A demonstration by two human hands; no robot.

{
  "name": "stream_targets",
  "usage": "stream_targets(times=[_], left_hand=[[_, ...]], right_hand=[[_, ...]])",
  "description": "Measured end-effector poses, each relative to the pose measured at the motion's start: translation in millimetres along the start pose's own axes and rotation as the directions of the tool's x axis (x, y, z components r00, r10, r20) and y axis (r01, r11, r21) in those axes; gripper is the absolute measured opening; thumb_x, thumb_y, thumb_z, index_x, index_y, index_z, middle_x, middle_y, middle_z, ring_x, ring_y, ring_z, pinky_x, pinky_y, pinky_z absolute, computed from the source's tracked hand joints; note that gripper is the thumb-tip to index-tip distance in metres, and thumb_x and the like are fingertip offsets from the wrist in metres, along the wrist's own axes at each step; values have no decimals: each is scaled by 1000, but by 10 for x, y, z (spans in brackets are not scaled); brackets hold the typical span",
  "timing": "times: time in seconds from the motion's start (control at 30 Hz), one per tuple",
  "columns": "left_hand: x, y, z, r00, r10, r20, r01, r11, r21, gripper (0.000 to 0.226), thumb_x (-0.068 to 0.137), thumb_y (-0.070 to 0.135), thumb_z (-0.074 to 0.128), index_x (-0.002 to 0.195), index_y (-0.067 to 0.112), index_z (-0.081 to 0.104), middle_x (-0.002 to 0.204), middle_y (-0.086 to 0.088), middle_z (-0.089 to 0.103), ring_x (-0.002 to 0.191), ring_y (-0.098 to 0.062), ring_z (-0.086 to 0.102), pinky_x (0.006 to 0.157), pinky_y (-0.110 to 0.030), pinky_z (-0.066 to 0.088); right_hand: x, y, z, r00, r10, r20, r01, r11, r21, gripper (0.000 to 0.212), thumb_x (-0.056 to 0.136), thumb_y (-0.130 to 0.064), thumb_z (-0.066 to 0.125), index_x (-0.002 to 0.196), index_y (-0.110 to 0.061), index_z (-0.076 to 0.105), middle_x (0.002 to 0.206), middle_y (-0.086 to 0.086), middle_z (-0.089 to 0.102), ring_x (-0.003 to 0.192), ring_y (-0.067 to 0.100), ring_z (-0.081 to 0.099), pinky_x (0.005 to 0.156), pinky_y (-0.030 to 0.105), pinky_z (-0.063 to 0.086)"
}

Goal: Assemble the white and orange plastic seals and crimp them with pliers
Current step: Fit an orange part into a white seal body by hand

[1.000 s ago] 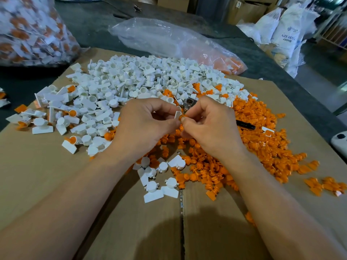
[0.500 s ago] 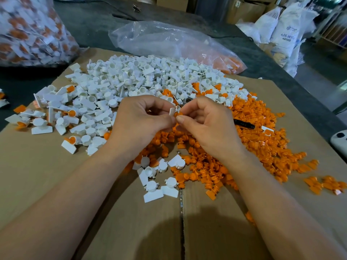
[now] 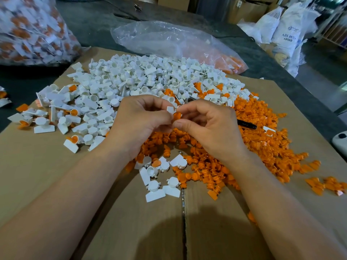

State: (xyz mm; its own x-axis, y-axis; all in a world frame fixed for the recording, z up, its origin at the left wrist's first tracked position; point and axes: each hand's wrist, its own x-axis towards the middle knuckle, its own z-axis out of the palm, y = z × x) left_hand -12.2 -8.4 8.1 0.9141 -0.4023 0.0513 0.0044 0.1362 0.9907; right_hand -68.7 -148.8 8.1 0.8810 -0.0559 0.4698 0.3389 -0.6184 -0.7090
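While both hands hover over the near edge of the heap of white seal bodies [image 3: 140, 77], the left hand [image 3: 139, 124] has its grip pinched on one white seal body [image 3: 170, 109], thumb and forefinger curled round it. The right hand [image 3: 208, 128] meets it there, its grip pinching an orange insert [image 3: 177, 115] that touches the white piece's lower edge. Right of the heap and running into it spreads a heap of orange inserts [image 3: 262, 132], with a black pliers handle [image 3: 246, 124] lying on them, its other end hidden behind the right hand. Nearer than the heap, below the wrists, sits a small cluster of white bodies [image 3: 155, 182]. All of this lies on a cardboard sheet [image 3: 37, 175] over the dark worktop [image 3: 93, 25]. Beyond the heap lies a clear plastic bag [image 3: 169, 40], and beyond it to the left a bag of white and orange seals [image 3: 28, 30].
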Motion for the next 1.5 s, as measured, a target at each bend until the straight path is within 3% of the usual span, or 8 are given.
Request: stream_targets(times=[0.1,0.23,0.37,0.77,1.0,1.13,1.27,1.5], left_hand=[[-3,15,6,1000,-21,0,21,1000,-20,23,71,-15,63,64,6,66,52,-1,64,44,-11,59,45,-17,48],[-4,34,3,998,-63,19,64,995,-79,27,72,-15,61,59,8,68,51,-1,64,44,-11,59,44,-16,48],[-4,37,-5,996,-70,53,75,993,-95,20,72,-13,62,64,5,67,53,-2,64,46,-10,60,44,-15,47],[-20,47,-9,992,-104,70,111,987,-114,12,67,-9,64,69,3,66,55,-5,65,47,-11,62,46,-16,50],[-21,60,-2,991,-122,49,127,985,-115,29,71,-15,62,54,8,69,53,-5,64,45,-11,60,43,-15,48],[-24,76,-9,987,-139,83,151,977,-153,22,63,-8,64,51,9,70,52,-3,64,44,-10,60,41,-14,47],[-35,83,-14,989,-129,76,139,978,-157,7,48,5,66,53,8,69,53,-4,65,44,-10,60,40,-15,46],[-30,73,-30,989,-130,66,135,986,-94,11,59,-3,69,64,5,64,52,-5,64,44,-10,59,41,-15,45]], right_hand=[[9,12,-15,1000,4,19,-4,1000,14,33,71,-12,76,89,-35,59,75,-12,62,71,7,63,67,20,53],[11,21,-15,998,-60,-13,59,998,-21,30,71,-16,76,98,-17,66,86,-1,63,81,14,64,73,30,54],[11,24,-2,999,-27,-33,29,996,79,30,70,-9,75,97,-17,65,88,11,68,80,19,67,73,39,56],[33,22,2,997,37,-70,-23,982,188,39,64,0,77,100,-10,64,84,10,65,78,21,66,74,33,56],[12,0,28,997,48,-63,-34,977,209,37,64,-3,77,97,-15,65,82,3,66,77,18,67,72,30,56],[10,-15,5,999,30,-34,-20,969,245,41,64,-6,77,100,-22,62,87,5,66,80,19,67,76,29,56],[19,-17,-8,1000,25,-20,-19,963,269,39,64,-9,76,96,-27,61,85,0,64,79,13,66,75,24,54],[21,2,-13,1000,-15,-17,18,966,257,35,68,-2,73,92,-26,62,84,-6,64,77,4,65,72,18,52]])
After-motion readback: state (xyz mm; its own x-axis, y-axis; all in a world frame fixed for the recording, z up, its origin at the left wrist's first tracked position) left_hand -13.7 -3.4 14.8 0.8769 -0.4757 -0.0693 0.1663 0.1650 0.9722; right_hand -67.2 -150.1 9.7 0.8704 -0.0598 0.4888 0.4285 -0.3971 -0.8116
